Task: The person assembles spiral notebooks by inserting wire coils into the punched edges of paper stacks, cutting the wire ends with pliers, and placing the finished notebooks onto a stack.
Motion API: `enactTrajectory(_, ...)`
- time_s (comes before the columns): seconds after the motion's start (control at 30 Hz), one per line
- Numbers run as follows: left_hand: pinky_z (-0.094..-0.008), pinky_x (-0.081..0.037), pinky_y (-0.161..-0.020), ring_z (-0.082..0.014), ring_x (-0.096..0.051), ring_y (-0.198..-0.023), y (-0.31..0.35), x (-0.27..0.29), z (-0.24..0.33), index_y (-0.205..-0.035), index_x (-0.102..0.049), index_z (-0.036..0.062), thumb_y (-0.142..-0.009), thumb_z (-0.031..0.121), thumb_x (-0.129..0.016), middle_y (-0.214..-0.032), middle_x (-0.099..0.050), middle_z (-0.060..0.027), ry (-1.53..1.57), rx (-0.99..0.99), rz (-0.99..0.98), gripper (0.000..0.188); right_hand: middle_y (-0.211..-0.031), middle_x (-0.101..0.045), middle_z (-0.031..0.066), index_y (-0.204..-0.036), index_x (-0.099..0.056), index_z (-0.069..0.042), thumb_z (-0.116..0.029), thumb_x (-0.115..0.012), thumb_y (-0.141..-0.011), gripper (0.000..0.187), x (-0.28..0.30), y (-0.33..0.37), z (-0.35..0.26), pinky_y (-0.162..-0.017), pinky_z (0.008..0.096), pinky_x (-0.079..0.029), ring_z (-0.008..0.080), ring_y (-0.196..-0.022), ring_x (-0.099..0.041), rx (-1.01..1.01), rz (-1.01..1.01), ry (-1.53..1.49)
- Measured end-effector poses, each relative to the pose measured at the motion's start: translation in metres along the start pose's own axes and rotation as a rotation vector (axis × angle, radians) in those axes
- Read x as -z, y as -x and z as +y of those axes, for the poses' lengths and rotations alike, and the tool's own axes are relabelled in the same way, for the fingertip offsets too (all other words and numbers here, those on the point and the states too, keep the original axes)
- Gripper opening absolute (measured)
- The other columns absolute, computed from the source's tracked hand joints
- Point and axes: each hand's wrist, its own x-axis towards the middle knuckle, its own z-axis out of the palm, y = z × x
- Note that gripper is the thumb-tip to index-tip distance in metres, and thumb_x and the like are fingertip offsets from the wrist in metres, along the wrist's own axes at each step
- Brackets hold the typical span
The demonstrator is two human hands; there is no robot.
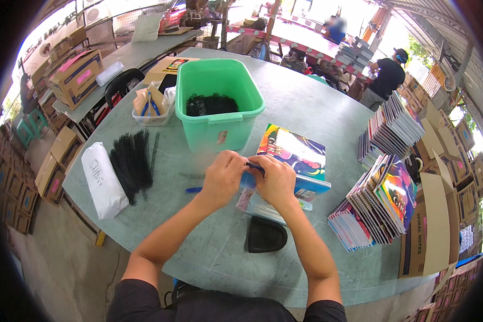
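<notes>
My left hand (224, 178) and my right hand (275, 180) meet at the near left corner of a stack of colourful notebooks (300, 155). The fingers of both are closed around a small, narrow dark piece (256, 167); its kind is mostly hidden by the fingertips. Just left of my left hand, a short black spiral coil (191, 175) shows faintly. Below it on the table is a blue stick-like thing (194, 190). Under my right wrist lies a clear flat pack (266, 210), and nearer to me a black rounded pad (266, 234).
A green bin (220, 126) holding black coils stands beyond my hands. To the left are loose black coils (134, 163), a white wrapped roll (103, 180) and a tub with blue-handled pliers (156, 117). Notebook stacks (373, 206) and an open carton (429, 231) line the right edge.
</notes>
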Motion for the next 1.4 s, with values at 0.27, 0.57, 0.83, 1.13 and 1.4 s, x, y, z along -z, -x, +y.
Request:
enactTrajectory(0.27,-0.0292,-0.047,-0.06,-0.0183,-0.059,-0.064,-0.011,0.011,-0.011,-0.092,-0.062,0.0034,-0.077,0.013,-0.071,-0.074,-0.06,-0.0097,0.151,0.254,-0.187,0.02,-0.078,-0.063,0.0019,-0.096,-0.063,-0.014,-0.013,-0.065,-0.076,0.02,0.002,-0.001,0.001,-0.062,0.0352,-0.044,0.021,-0.074,-0.063,0.083,0.03,-0.021)
enactTrajectory(0.57,-0.0281,-0.047,-0.061,-0.0139,-0.057,-0.062,-0.023,0.025,-0.01,-0.094,-0.063,0.0044,-0.079,0.014,-0.07,-0.072,-0.059,-0.0066,0.178,0.215,-0.375,0.019,-0.079,-0.062,0.0036,-0.096,-0.058,-0.01,-0.013,-0.064,-0.076,0.021,-0.002,-0.003,0.003,-0.064,0.0362,-0.044,0.0241,-0.075,-0.061,0.122,0.062,0.035)
enactTrajectory(0.83,-0.0342,-0.045,-0.07,-0.0251,-0.055,-0.081,-0.029,0.034,-0.019,-0.093,-0.062,0.0075,-0.076,0.019,-0.069,-0.093,-0.054,-0.0102,0.217,0.482,-0.729,0.022,-0.085,-0.063,0.0068,-0.095,-0.056,-0.009,-0.013,-0.065,-0.078,0.019,0.0,-0.003,0.008,-0.064,0.0382,-0.046,0.0265,-0.077,-0.062,0.065,0.025,-0.095)
enactTrajectory(1.13,-0.0417,-0.041,-0.071,-0.0284,-0.052,-0.083,0.05,-0.01,0.011,-0.09,-0.061,0.0065,-0.07,0.02,-0.067,-0.083,-0.053,-0.01,-0.307,-0.291,-0.151,0.025,-0.091,-0.061,0.0115,-0.098,-0.058,-0.007,-0.008,-0.064,-0.079,0.02,0.006,0.0,-0.002,-0.067,0.0388,-0.049,0.031,-0.081,-0.061,0.066,0.147,-0.219)
enactTrajectory(1.4,-0.0455,-0.046,-0.081,-0.0407,-0.057,-0.1,0.104,-0.074,0.028,-0.119,-0.051,0.008,-0.079,0.025,-0.065,-0.106,-0.058,-0.0195,-0.015,-0.064,-0.988,0.046,-0.082,-0.064,0.0076,-0.094,-0.061,-0.009,-0.015,-0.066,-0.078,0.018,-0.008,-0.001,0.013,-0.072,0.0386,-0.045,0.0264,-0.077,-0.061,0.145,0.258,0.083)
